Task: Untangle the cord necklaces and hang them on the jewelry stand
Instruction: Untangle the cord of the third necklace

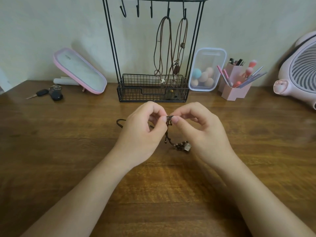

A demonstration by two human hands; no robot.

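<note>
A dark cord necklace with small beads and a pendant lies on the wooden table. My left hand and my right hand pinch its cord between thumb and forefinger just above the table, close together. A loop of the cord sticks out left of my left hand. Behind stands the black wire jewelry stand with a basket base. Two brown cord necklaces hang from its two right hooks. The three left hooks are bare.
A pink-framed mirror leans at the back left, with car keys in front of it. Right of the stand are a clear box of makeup sponges, a pink brush holder and a pink fan.
</note>
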